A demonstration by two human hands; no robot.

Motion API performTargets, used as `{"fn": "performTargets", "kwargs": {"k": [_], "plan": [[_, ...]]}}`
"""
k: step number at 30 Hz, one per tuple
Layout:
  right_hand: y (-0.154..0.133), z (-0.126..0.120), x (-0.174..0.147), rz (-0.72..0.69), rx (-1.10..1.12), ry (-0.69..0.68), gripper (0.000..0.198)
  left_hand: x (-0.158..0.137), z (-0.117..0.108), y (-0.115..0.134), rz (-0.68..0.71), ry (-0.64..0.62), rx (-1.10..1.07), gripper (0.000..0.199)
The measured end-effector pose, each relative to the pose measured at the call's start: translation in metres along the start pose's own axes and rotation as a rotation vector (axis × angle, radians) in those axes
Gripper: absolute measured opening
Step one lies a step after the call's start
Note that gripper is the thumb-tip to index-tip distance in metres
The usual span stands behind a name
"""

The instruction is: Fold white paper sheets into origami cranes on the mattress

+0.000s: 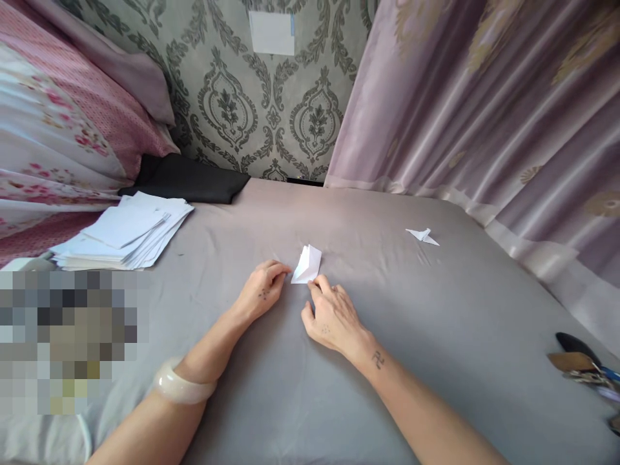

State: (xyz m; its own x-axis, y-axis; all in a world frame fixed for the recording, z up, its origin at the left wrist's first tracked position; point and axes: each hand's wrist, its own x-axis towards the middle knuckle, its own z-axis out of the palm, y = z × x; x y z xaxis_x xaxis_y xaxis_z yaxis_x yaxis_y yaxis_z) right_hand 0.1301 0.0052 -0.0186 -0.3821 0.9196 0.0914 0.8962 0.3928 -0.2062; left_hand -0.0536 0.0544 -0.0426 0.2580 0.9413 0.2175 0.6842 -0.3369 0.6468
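A small piece of folded white paper (307,265) lies on the grey sheet in front of me, with angled creases and a raised flap. At its left edge, my left hand (264,287) is closed, thumb and index finger pinched together at the paper's side. My right hand (334,313) touches the lower right corner with its index fingertip. The right thumb stands apart from that finger, and the other fingers are bent. Farther right on the sheet rests a white folded paper bird (423,236), away from both hands.
A stack of white paper sheets (126,232) lies at the left, before a folded black cloth (188,179). Curtains (450,97) hang along the right side. Keys (581,374) and other small items sit at the right edge. A white paper (272,32) is on the patterned wall.
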Motion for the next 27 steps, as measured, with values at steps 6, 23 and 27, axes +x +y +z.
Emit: {"fn": "performTargets", "kwargs": {"k": [6,23,27], "plan": [[0.008,0.003,-0.005,-0.024,0.069,0.067,0.032,0.003,0.019,-0.017,0.187,0.037,0.108,0.037],[0.031,0.019,-0.002,0.250,0.458,0.352,0.067,-0.006,0.017,0.032,0.223,-0.273,-0.178,0.035],[0.038,0.022,0.007,0.294,0.436,0.352,0.056,-0.006,0.015,0.036,0.130,-0.270,-0.133,0.034]]}}
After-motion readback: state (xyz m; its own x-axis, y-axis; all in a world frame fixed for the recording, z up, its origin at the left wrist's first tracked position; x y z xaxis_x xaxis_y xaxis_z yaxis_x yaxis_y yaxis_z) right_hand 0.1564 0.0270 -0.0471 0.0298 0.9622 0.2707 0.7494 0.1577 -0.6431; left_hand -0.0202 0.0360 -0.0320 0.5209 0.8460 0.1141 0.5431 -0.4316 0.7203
